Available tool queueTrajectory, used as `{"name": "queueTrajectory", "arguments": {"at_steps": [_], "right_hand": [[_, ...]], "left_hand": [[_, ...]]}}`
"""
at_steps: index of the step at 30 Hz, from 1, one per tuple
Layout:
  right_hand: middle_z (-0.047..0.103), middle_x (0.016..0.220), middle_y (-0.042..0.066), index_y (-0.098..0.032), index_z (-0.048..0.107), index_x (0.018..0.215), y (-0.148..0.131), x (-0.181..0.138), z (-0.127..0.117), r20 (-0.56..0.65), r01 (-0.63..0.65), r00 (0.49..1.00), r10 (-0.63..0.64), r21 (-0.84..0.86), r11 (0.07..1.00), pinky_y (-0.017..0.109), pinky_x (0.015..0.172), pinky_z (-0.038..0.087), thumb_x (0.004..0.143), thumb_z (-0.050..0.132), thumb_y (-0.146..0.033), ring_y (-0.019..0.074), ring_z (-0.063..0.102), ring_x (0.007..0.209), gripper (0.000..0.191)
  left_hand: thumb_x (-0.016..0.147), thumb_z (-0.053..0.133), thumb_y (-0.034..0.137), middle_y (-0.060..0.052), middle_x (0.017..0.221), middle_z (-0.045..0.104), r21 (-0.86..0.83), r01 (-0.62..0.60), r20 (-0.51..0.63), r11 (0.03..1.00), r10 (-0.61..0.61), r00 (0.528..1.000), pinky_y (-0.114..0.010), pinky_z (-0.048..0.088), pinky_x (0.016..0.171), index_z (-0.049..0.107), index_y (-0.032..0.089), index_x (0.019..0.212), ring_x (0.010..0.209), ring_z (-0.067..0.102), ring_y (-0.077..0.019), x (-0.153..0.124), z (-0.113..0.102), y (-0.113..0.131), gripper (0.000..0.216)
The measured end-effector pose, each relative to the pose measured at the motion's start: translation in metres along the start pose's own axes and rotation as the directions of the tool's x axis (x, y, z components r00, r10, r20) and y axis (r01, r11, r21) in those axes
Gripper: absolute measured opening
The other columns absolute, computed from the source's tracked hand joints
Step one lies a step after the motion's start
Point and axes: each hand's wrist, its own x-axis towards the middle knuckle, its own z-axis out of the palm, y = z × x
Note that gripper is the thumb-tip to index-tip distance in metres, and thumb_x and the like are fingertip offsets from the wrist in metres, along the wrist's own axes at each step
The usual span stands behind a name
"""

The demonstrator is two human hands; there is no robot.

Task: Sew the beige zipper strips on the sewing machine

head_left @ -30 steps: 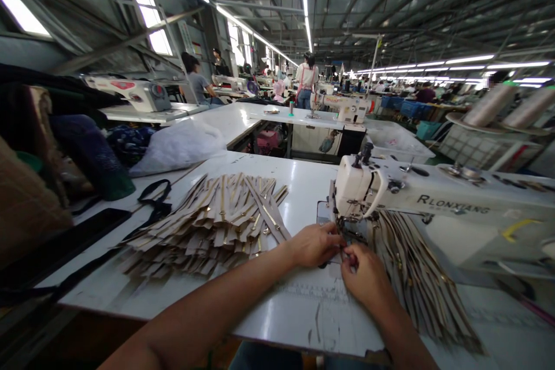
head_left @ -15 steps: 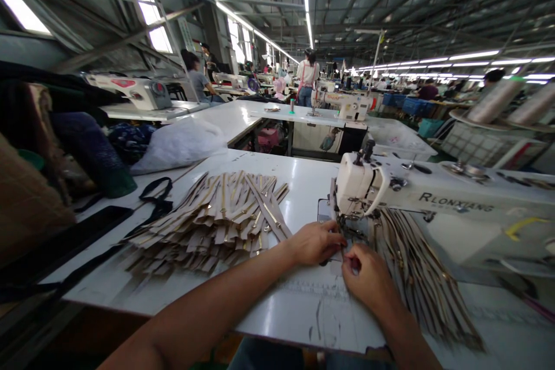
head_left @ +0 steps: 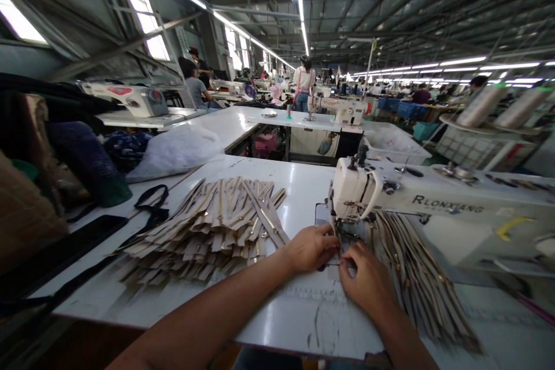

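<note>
My left hand (head_left: 310,247) rests on the white table (head_left: 299,312) just in front of the needle area of the white sewing machine (head_left: 416,199), fingers curled toward the presser foot. My right hand (head_left: 366,277) sits beside it, fingertips pinched together at the same spot; what they pinch is too small to make out. A fanned pile of beige zippers (head_left: 212,225) lies left of my left hand. Another bundle of beige zippers (head_left: 416,277) trails under the machine arm, to the right of my right hand.
Black straps (head_left: 150,208) and a white plastic bag (head_left: 176,150) lie at the table's left. Dark bags (head_left: 82,156) are heaped at far left. Thread cones (head_left: 481,105) stand at right. More sewing tables and several people fill the hall behind.
Both hands stay at the needle area, fingers shifting slightly. The view has tilted a little, nothing else moved.
</note>
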Motion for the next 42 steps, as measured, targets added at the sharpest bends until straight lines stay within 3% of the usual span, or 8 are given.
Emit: {"name": "queueTrajectory", "arguments": {"at_steps": [10, 18, 24, 31, 42], "right_hand": [[0.063, 0.092, 0.004, -0.021, 0.061, 0.091, 0.0, 0.003, 0.006, 0.024, -0.027, 0.999, 0.028, -0.054, 0.998, 0.028, 0.072, 0.04, 0.085, 0.049, -0.022, 0.0192, 0.061, 0.087, 0.014], [0.064, 0.091, 0.006, -0.019, 0.061, 0.097, -0.004, 0.007, 0.007, 0.042, -0.019, 0.999, 0.027, -0.166, 0.986, 0.029, 0.068, 0.042, 0.085, 0.048, -0.021, 0.0217, 0.063, 0.087, 0.018], [0.067, 0.101, 0.009, -0.018, 0.059, 0.113, -0.003, 0.006, 0.008, 0.002, 0.004, 1.0, -0.003, -0.126, 0.992, 0.029, 0.073, 0.046, 0.085, 0.047, -0.02, 0.0221, 0.064, 0.093, 0.03], [0.067, 0.107, 0.01, -0.014, 0.058, 0.115, 0.0, 0.004, 0.009, -0.014, 0.0, 1.0, -0.001, -0.074, 0.997, 0.031, 0.082, 0.047, 0.085, 0.046, -0.019, 0.0217, 0.064, 0.098, 0.032], [0.069, 0.103, 0.01, -0.015, 0.06, 0.111, -0.001, 0.004, 0.009, 0.004, -0.013, 1.0, 0.014, -0.107, 0.994, 0.03, 0.078, 0.047, 0.086, 0.046, -0.02, 0.0218, 0.065, 0.094, 0.029]], "left_hand": [[0.095, 0.046, 0.028, -0.006, 0.099, 0.061, 0.068, 0.049, -0.063, 0.996, -0.045, 0.997, -0.03, 0.048, 0.079, 0.063, 0.02, 0.107, 0.091, 0.058, -0.0196, 0.001, 0.008, 0.003, 0.023], [0.094, 0.048, 0.031, -0.008, 0.108, 0.061, 0.073, 0.117, -0.084, 0.99, -0.111, 0.99, -0.036, 0.046, 0.09, 0.062, 0.019, 0.112, 0.102, 0.054, -0.023, 0.001, 0.005, 0.006, 0.026], [0.092, 0.05, 0.036, -0.009, 0.121, 0.059, 0.105, 0.171, -0.061, 0.98, -0.165, 0.984, -0.043, 0.043, 0.093, 0.053, 0.019, 0.127, 0.11, 0.051, -0.0276, 0.0, 0.004, 0.006, 0.039], [0.09, 0.051, 0.04, -0.01, 0.135, 0.052, 0.047, 0.171, -0.048, 0.984, -0.168, 0.985, -0.046, 0.037, 0.102, 0.046, 0.018, 0.136, 0.119, 0.046, -0.0288, 0.0, 0.005, 0.0, 0.051], [0.089, 0.051, 0.042, -0.009, 0.143, 0.046, 0.015, 0.167, -0.04, 0.986, -0.166, 0.985, -0.048, 0.032, 0.106, 0.042, 0.018, 0.14, 0.123, 0.043, -0.0304, -0.001, 0.006, -0.006, 0.057]]}}
